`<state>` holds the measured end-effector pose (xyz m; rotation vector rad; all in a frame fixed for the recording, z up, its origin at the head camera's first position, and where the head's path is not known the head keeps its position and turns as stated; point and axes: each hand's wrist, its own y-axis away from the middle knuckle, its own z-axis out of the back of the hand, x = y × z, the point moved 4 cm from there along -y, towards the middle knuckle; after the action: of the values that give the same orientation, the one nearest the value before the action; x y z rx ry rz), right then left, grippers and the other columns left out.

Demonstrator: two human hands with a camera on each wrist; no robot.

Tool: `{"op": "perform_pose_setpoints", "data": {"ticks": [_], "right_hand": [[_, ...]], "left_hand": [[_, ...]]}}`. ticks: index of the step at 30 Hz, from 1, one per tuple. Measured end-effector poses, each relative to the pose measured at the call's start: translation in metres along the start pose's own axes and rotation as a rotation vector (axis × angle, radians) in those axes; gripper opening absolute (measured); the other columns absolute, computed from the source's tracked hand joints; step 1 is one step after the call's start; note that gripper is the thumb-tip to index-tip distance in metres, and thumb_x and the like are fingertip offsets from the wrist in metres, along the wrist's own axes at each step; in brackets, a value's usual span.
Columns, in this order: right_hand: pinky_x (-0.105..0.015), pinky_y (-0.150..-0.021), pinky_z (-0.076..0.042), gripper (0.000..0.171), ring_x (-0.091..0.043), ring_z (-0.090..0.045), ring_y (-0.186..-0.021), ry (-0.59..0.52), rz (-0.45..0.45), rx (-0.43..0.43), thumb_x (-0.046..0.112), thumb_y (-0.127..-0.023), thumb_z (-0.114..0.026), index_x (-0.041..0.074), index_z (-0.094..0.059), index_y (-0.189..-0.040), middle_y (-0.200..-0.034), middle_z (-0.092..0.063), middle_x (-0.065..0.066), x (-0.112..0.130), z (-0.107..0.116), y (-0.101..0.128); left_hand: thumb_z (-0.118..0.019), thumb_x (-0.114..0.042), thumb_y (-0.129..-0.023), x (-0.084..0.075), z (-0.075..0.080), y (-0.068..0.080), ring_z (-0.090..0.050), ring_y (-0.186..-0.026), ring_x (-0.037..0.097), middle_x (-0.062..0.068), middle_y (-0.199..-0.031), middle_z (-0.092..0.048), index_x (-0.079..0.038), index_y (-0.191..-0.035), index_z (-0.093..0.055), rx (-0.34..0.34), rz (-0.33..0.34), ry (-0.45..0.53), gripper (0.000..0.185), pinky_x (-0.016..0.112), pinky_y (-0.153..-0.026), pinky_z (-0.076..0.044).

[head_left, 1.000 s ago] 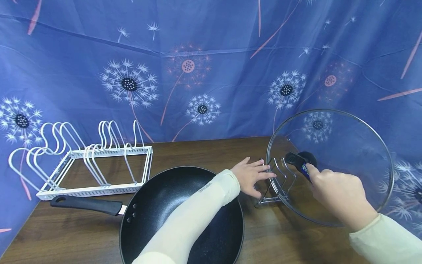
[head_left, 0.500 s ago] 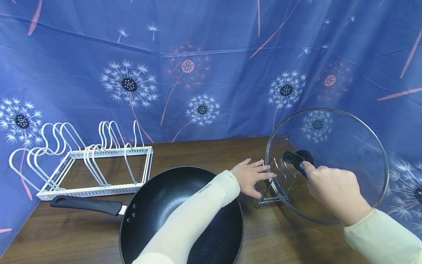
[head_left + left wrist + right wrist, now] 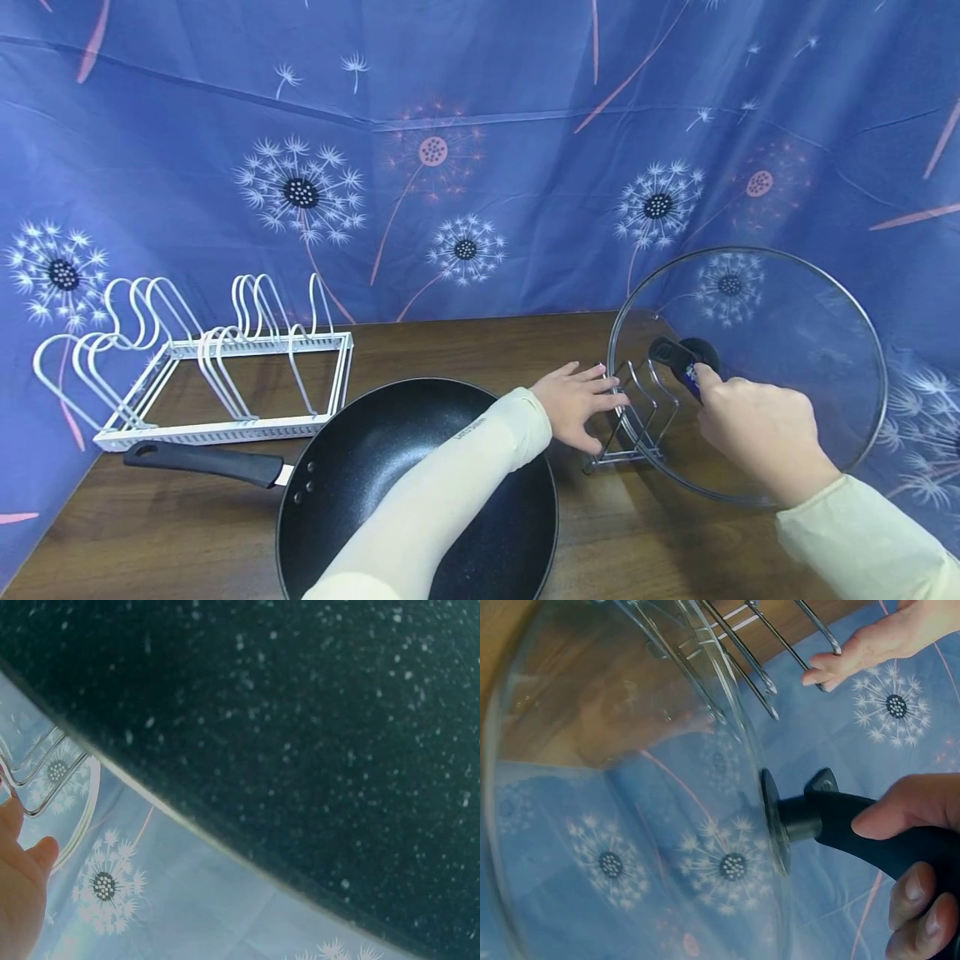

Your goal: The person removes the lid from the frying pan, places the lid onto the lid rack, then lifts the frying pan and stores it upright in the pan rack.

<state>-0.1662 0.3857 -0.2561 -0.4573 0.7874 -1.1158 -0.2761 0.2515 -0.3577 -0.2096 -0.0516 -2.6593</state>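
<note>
My right hand (image 3: 753, 429) grips the black handle (image 3: 870, 832) of a round glass lid (image 3: 787, 333) and holds the lid upright on edge at the small chrome wire rack (image 3: 637, 417). Whether the lid sits in a slot I cannot tell. The lid's handle (image 3: 678, 362) points toward me. My left hand (image 3: 577, 404) rests with straight fingers on the rack's left wires, its forearm lying over a black frying pan (image 3: 375, 475). In the right wrist view the left hand's fingertips (image 3: 832, 671) touch a wire end. The left wrist view is filled by the pan's speckled surface (image 3: 300, 727).
A white wire organiser rack (image 3: 217, 367) stands at the table's back left. The pan's black handle (image 3: 202, 462) points left in front of it. A blue dandelion-print cloth (image 3: 480, 150) closes off the back and both sides. The brown wooden table (image 3: 480, 350) shows bare behind the pan.
The lid has shifted slightly left and lower at the chrome rack, with my right hand following. The left hand stays on the rack.
</note>
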Motion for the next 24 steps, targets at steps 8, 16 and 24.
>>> {"op": "perform_pose_setpoints", "data": {"ticks": [8,16,24], "right_hand": [[-0.038,-0.025,-0.020,0.042,-0.019,-0.029,-0.028,0.009,-0.023,-0.082,0.000,-0.055,-0.066,-0.008,-0.066,-0.097,-0.043,-0.043,-0.010,0.005,-0.007,0.007],[-0.036,-0.025,-0.019,0.033,-0.019,-0.027,-0.027,0.037,-0.080,-0.128,0.002,-0.069,-0.057,-0.009,-0.065,-0.099,-0.042,-0.039,-0.010,0.014,-0.013,0.012],[-0.035,-0.024,-0.018,0.036,-0.018,-0.024,-0.026,0.065,-0.092,-0.198,0.004,-0.075,-0.043,-0.009,-0.066,-0.100,-0.040,-0.037,-0.012,0.020,-0.019,0.014]], "left_hand": [[-0.057,-0.058,-0.083,-0.001,0.000,0.001,-0.012,-0.145,0.014,-0.006,-0.157,-0.022,-0.034,-0.150,-0.028,-0.014,-0.006,0.024,0.077,0.039,-0.115,-0.014],[-0.057,-0.058,-0.083,-0.002,-0.005,-0.002,-0.014,-0.145,0.015,-0.006,-0.157,-0.022,-0.034,-0.150,-0.028,-0.037,-0.025,0.035,0.077,0.040,-0.115,-0.013],[-0.060,-0.057,-0.082,0.001,-0.008,-0.002,-0.016,-0.144,0.015,-0.005,-0.156,-0.024,-0.033,-0.150,-0.029,-0.071,-0.026,0.041,0.078,0.040,-0.115,-0.012]]}}
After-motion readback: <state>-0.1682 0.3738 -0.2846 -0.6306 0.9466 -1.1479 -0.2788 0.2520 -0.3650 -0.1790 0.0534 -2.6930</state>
